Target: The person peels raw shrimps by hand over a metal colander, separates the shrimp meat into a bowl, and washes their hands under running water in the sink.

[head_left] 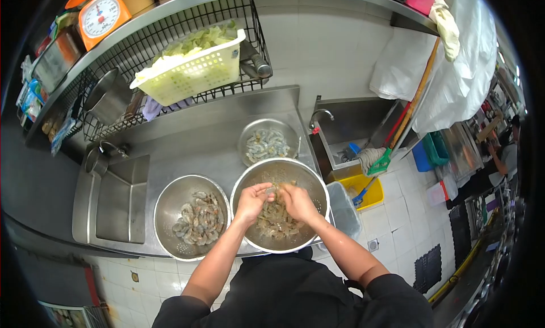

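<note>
Both my hands are over the near right metal colander (322, 206), which holds a heap of brownish shrimp shells (278, 223). My left hand (252, 203) pinches a small shrimp (272, 193) at its fingertips. Close beside it, my right hand (298, 203) has its fingers pressed together near the same shrimp; what exactly they grip is too small to make out. On the left stands another colander (164, 214) with whole grey shrimp (200, 221). Behind my hands, a metal bowl (250, 126) contains pale, bluish peeled shrimp (265, 144).
A sink (120, 200) is set into the steel counter (170, 152) at left. Above it, a wire rack (258, 30) carries a basket of cut greens (193, 72). A yellow bucket (372, 191) and a mop (374, 159) stand at right; a person (499, 163) is farther off.
</note>
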Tool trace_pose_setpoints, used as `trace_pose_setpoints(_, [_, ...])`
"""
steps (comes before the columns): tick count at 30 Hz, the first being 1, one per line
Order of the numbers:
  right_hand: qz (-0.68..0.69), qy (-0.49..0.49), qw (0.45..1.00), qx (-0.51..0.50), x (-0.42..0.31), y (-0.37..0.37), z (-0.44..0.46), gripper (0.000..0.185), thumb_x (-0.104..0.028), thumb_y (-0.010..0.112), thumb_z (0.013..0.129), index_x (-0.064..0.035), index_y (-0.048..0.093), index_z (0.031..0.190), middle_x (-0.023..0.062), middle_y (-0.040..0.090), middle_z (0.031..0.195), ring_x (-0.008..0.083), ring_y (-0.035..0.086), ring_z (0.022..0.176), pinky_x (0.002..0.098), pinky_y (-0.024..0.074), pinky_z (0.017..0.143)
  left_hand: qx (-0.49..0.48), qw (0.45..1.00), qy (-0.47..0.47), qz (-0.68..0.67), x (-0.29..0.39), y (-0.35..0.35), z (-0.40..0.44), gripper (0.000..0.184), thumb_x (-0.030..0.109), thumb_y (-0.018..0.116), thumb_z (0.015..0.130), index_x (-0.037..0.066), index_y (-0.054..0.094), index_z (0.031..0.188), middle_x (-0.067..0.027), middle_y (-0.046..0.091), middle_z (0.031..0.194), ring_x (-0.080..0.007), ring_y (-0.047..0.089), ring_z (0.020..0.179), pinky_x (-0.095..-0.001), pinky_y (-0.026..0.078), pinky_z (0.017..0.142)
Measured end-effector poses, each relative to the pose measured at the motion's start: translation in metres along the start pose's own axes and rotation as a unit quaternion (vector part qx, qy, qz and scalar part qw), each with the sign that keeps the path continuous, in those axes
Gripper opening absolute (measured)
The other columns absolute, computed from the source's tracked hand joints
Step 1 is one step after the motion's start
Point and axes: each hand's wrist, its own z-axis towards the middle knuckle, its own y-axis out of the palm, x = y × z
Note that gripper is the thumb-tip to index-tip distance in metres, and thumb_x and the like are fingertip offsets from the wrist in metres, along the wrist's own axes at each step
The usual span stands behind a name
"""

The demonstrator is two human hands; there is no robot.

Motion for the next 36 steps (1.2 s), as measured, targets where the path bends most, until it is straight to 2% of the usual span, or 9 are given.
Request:
trace_pose_setpoints(1, [0.097, -0.024, 0.99, 0.096, -0.007, -0.003, 0.005, 0.019, -0.015, 0.055, 0.092, 0.0001, 0.067, 0.095, 0.0243, 0.066, 0.088, 0.0412, 0.065, 0.084, 0.0448, 0.051, 0.072, 0.003, 1.0, 0.008, 0.002, 0.007, 0.008, -0.007, 0.032, -0.007, 0.049, 0.09, -0.01, 0.056, 0.121, -0.013, 0.069, 0.096, -0.0126, 0.065, 0.082, -0.0238, 0.053, 0.078])
trace_pose_setpoints(5, [0.163, 0.011, 0.984, 0.065, -0.014, -0.004, 0.014, 0.014, -0.009, 0.055, 0.091, 0.0022, 0.064, 0.095, 0.0231, 0.064, 0.084, 0.0417, 0.063, 0.081, 0.0441, 0.0498, 0.07, 0.026, 0.991, 0.067, 0.113, 0.015, 0.021, -0.016, 0.026, -0.006, 0.051, 0.09, -0.01, 0.06, 0.114, -0.0122, 0.07, 0.09, -0.0128, 0.065, 0.079, -0.0239, 0.053, 0.075])
trace_pose_setpoints(16, [-0.06, -0.144, 0.988, 0.016, -0.023, 0.0, 0.014, 0.019, -0.014, 0.058, 0.088, 0.0007, 0.06, 0.099, 0.0235, 0.059, 0.088, 0.0442, 0.062, 0.077, 0.0488, 0.0503, 0.066, 0.046, 0.976, 0.022, -0.212, 0.003, -0.004, -0.014, 0.011, -0.004, 0.068, 0.084, -0.008, 0.066, 0.094, -0.0153, 0.069, 0.085, -0.0196, 0.065, 0.074, -0.029, 0.053, 0.07])
trace_pose_setpoints(23, [-0.013, -0.185, 0.982, 0.032, -0.012, 0.0, 0.028, 0.016, -0.014, 0.063, 0.083, 0.0015, 0.063, 0.079, 0.0198, 0.064, 0.074, 0.0371, 0.065, 0.068, 0.0432, 0.0508, 0.061, 0.052, 0.983, 0.043, -0.172, 0.009, -0.006, -0.02, 0.01, -0.005, 0.069, 0.083, -0.007, 0.068, 0.092, -0.0139, 0.068, 0.083, -0.0189, 0.064, 0.074, -0.0296, 0.054, 0.07])
trace_pose_setpoints(25, [0.111, -0.042, 0.992, -0.042, -0.014, -0.009, 0.027, 0.017, -0.012, 0.065, 0.078, 0.0031, 0.063, 0.071, 0.0163, 0.063, 0.064, 0.0275, 0.064, 0.06, 0.0388, 0.049, 0.058, 0.032, 0.993, 0.062, -0.1, 0.011, -0.008, -0.021, 0.009, -0.004, 0.07, 0.083, -0.006, 0.069, 0.092, -0.0131, 0.068, 0.083, -0.0176, 0.064, 0.073, -0.0289, 0.054, 0.071])
trace_pose_setpoints(29, [0.157, 0.01, 0.987, -0.019, 0.005, -0.005, 0.021, 0.013, -0.01, 0.066, 0.075, 0.0028, 0.066, 0.074, 0.0141, 0.061, 0.061, 0.0196, 0.061, 0.056, 0.0354, 0.0473, 0.057, 0.046, 0.996, 0.064, -0.03, 0.014, -0.012, -0.018, 0.009, -0.002, 0.069, 0.085, -0.005, 0.068, 0.093, -0.0125, 0.068, 0.082, -0.0162, 0.064, 0.072, -0.0287, 0.054, 0.071])
trace_pose_setpoints(31, [0.08, -0.008, 0.995, 0.053, 0.013, -0.006, 0.018, 0.014, -0.01, 0.064, 0.075, 0.003, 0.066, 0.077, 0.0175, 0.062, 0.065, 0.0262, 0.064, 0.059, 0.0374, 0.0486, 0.06, 0.064, 0.994, 0.062, -0.065, 0.005, -0.017, -0.005, 0.015, 0.0, 0.068, 0.087, -0.005, 0.066, 0.101, -0.0129, 0.068, 0.088, -0.016, 0.065, 0.075, -0.0287, 0.055, 0.075])
trace_pose_setpoints(32, [-0.002, -0.005, 1.0, -0.004, 0.015, -0.013, 0.017, 0.014, -0.006, 0.059, 0.075, 0.0031, 0.068, 0.08, 0.0263, 0.064, 0.077, 0.0412, 0.066, 0.074, 0.0455, 0.0516, 0.07, 0.059, 0.992, 0.081, -0.083, 0.002, -0.02, 0.005, 0.019, 0.003, 0.067, 0.089, -0.005, 0.064, 0.106, -0.0139, 0.067, 0.095, -0.0171, 0.065, 0.082, -0.0292, 0.055, 0.078])
trace_pose_setpoints(36, [-0.123, 0.051, 0.979, -0.154, 0.041, 0.009, 0.012, 0.03, -0.001, 0.055, 0.077, 0.0035, 0.06, 0.106, 0.0306, 0.064, 0.098, 0.0453, 0.062, 0.097, 0.0504, 0.0486, 0.087, 0.059, 0.964, 0.142, -0.219, 0.056, -0.007, 0.021, 0.026, 0.01, 0.064, 0.092, 0.0, 0.063, 0.116, -0.0153, 0.068, 0.106, -0.0194, 0.064, 0.098, -0.0321, 0.052, 0.086])
